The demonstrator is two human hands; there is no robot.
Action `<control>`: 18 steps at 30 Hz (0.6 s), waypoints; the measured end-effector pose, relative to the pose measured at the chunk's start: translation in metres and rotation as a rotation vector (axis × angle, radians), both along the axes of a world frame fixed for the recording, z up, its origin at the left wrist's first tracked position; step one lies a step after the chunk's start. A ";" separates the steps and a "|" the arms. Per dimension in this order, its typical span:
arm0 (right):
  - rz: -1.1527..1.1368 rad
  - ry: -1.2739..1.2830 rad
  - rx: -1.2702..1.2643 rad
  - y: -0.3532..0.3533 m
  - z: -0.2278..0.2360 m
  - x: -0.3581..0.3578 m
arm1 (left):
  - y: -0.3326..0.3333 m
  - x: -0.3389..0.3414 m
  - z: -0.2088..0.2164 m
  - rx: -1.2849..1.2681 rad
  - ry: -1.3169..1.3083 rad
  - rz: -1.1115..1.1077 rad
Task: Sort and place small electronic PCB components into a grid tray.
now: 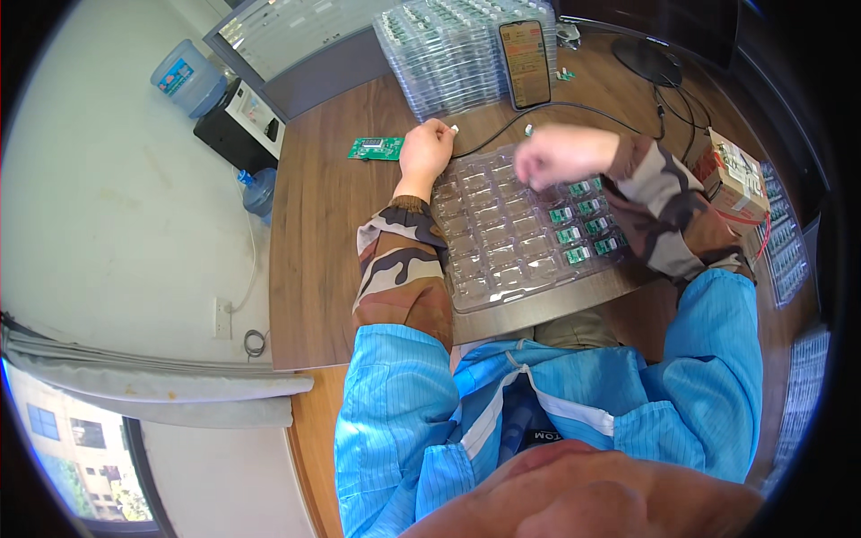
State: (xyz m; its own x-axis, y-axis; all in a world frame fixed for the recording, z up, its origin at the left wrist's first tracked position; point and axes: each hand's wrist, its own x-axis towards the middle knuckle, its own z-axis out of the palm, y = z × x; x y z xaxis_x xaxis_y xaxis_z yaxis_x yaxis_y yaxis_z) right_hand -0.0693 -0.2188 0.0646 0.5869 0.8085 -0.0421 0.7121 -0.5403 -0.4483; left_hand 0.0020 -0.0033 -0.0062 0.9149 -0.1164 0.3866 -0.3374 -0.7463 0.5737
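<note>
On the brown table (327, 260), a tall stack of clear trays (439, 67) stands toward the far edge, while one clear tray (493, 235) lies near the front edge. The right hand (565, 154), blurred over that tray's far side, may be grasping or empty; I cannot tell. The left hand (426, 148) is curled beside a green circuit board (375, 148) toward the table's far left corner. Small green boards (577, 255) sit in the tray's right-hand pockets. A tiny white piece (455, 128) shows at the left fingertips, its grip unclear.
</note>
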 end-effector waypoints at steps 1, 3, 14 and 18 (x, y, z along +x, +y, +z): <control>-0.059 0.164 0.210 0.005 0.001 0.013 | 0.001 0.001 0.000 -0.011 0.000 0.002; -0.195 0.126 0.549 0.019 -0.002 0.043 | -0.002 0.001 0.000 -0.018 0.004 0.007; -0.746 0.275 0.737 0.066 -0.059 0.100 | 0.002 0.010 -0.007 -0.229 0.022 -0.034; -0.672 0.291 0.863 0.068 -0.069 0.100 | 0.002 0.009 -0.006 -0.282 0.064 -0.018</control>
State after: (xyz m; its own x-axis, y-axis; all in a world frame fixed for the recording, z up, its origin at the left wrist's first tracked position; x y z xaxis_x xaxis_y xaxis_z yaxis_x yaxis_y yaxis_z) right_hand 0.0311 -0.1504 -0.0041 0.9725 0.1578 0.1713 0.2018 -0.2036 -0.9580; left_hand 0.0111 -0.0017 -0.0121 0.9371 -0.0288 0.3479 -0.3057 -0.5489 0.7780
